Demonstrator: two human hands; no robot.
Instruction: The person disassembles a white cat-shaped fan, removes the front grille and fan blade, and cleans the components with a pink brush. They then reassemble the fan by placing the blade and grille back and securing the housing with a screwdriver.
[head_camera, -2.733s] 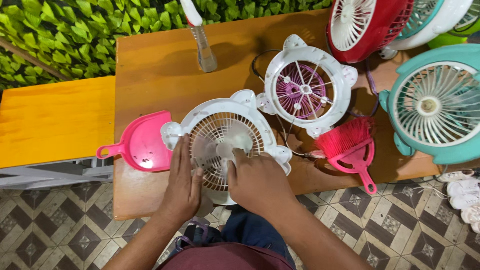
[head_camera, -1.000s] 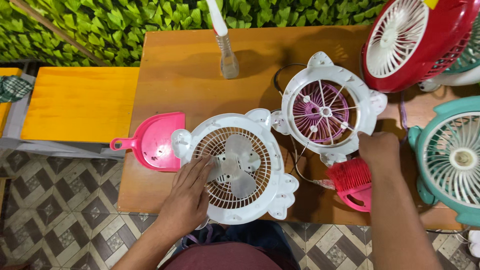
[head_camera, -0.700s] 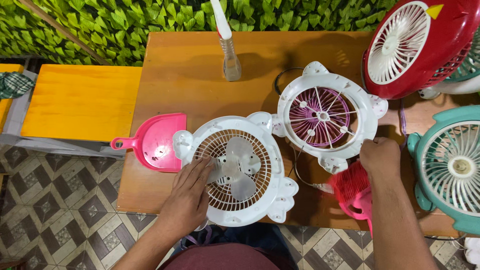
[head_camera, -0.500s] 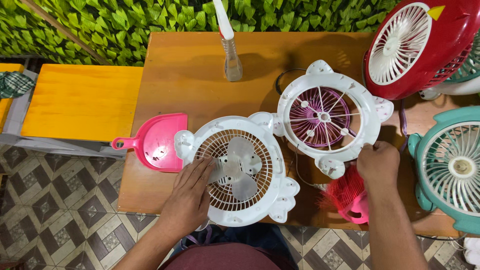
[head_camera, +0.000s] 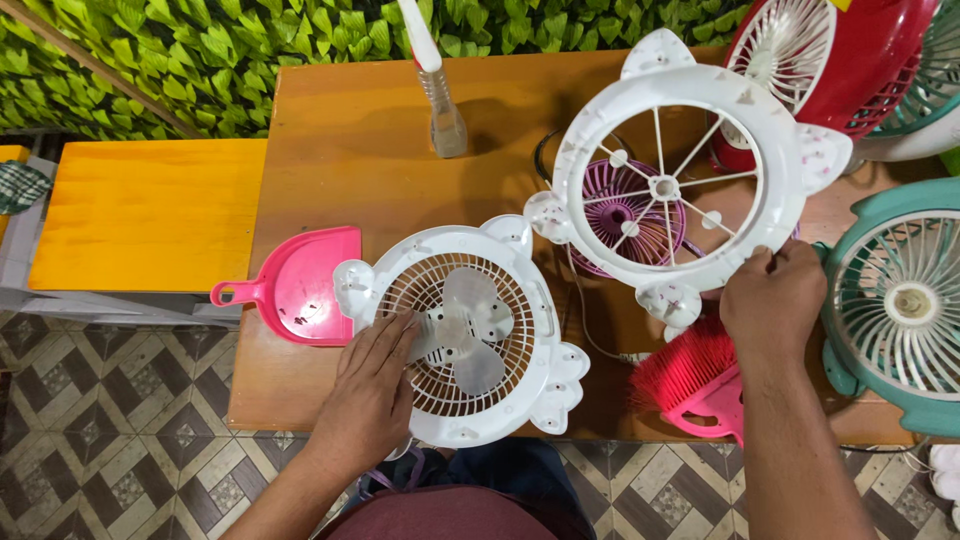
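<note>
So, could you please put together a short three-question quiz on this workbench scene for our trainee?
1. True or false: the left hand rests on the white round fan body with the translucent blades.
2. Which thing does the right hand hold? A. the pink plastic dustpan B. the white spoked plastic fan cover C. the pink bristle hand brush
3. Fill in: the dustpan lies to the ____ of the fan body in the head view.

Key: 1 true; 2 B; 3 left.
</note>
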